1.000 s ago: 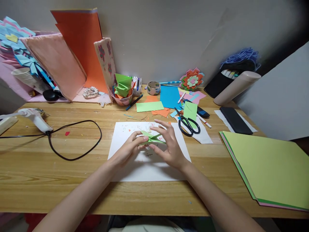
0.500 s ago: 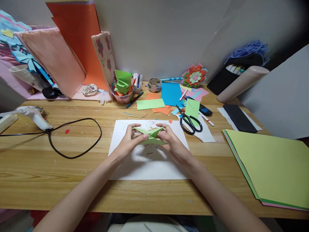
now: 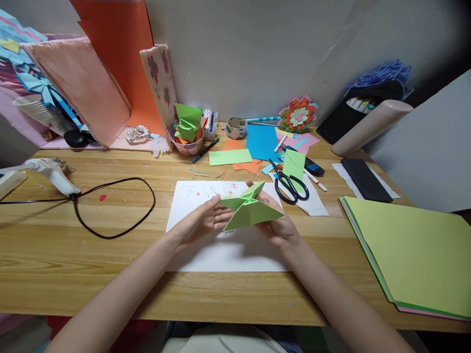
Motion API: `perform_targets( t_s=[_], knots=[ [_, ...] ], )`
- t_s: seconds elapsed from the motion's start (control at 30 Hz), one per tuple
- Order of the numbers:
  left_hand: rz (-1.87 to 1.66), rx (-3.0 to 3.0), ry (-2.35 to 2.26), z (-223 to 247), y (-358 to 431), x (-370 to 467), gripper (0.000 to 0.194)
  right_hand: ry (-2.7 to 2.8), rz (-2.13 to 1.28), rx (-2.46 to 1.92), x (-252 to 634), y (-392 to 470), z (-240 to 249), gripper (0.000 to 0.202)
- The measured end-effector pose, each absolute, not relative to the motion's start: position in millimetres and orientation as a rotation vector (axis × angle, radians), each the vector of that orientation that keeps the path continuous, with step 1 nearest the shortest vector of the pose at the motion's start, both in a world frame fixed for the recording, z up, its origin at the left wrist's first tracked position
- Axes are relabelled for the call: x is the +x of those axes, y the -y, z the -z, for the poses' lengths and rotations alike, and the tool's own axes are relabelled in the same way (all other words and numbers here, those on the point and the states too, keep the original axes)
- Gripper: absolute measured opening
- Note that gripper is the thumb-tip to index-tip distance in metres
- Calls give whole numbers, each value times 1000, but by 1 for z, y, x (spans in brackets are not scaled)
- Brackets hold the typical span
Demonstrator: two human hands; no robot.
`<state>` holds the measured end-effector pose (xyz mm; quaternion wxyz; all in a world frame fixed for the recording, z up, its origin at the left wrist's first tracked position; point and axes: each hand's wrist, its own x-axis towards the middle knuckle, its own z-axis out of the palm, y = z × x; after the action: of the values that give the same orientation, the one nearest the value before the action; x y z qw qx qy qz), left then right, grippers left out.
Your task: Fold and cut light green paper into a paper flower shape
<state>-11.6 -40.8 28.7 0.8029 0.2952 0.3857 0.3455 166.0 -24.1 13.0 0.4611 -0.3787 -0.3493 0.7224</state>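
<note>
A light green folded paper shape (image 3: pixel 253 212) with pointed flaps is held above a white sheet (image 3: pixel 228 257) marked with small coloured strokes. My right hand (image 3: pixel 277 223) holds it from the right and below, its fingers partly hidden behind the paper. At the shape's left point, my left hand (image 3: pixel 206 218) has its thumb and fingers at the flap, the other fingers loosely curled underneath. Black-handled scissors (image 3: pixel 290 189) lie just beyond my right hand.
Beyond the sheet lie a green strip (image 3: pixel 230 157), blue paper (image 3: pixel 260 142) and a tape roll (image 3: pixel 236 128). A looped black cable (image 3: pixel 110 238) is at left. Stacked coloured sheets (image 3: pixel 423 255) lie at right, near a black phone-like object (image 3: pixel 366 180).
The green folded shape has moved right and turned, showing a broad flap toward me. My right hand has shifted beneath it, and my left hand has loosened, its fingers lower.
</note>
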Motion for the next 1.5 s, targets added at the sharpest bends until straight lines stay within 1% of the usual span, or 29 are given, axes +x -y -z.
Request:
perform_targets(
  t_s=[0.1,0.17,0.27,0.33,0.47,0.57,0.73,0.8,0.9,0.97,1.0,1.1,1.27,1.5],
  knots=[
    [-745,684,-711,-26,42,-10,65,932,-1723,-961,166,24,-14,57],
    [-811,734,-712,-23,41,-12,59,972,-1682,-949,166,23,-14,55],
    [-849,780,-804,-22,39,-16,36,1035,-1656,-909,167,20,-14,50],
    [-829,790,-870,-24,37,-20,29,1051,-1666,-909,169,18,-14,49],
    [-801,783,-944,-32,36,-31,30,1013,-1694,-908,176,13,-17,48],
    [-749,770,-905,-37,38,-39,29,1010,-1735,-873,180,11,-19,47],
    [-628,811,-834,-40,40,-39,27,1185,-1770,-889,180,10,-19,46],
    [-646,840,-870,-39,40,-36,27,1271,-1593,-951,178,12,-19,40],
    [-771,858,-968,-36,39,-29,28,1379,-1020,-1084,174,19,-23,21],
    [-881,879,-1056,-33,41,-23,28,1493,-654,-1083,171,27,-27,11],
    [-933,892,-1097,-32,42,-20,29,1577,-522,-1044,169,31,-29,9],
    [-1025,923,-1175,-27,49,-10,30,1743,-224,-932,162,43,-31,17],
    [-1090,887,-1200,-23,57,0,31,1799,-69,-945,154,50,-24,22],
    [-1107,834,-1131,-21,59,4,33,1749,-82,-977,151,50,-16,25]
  ],
)
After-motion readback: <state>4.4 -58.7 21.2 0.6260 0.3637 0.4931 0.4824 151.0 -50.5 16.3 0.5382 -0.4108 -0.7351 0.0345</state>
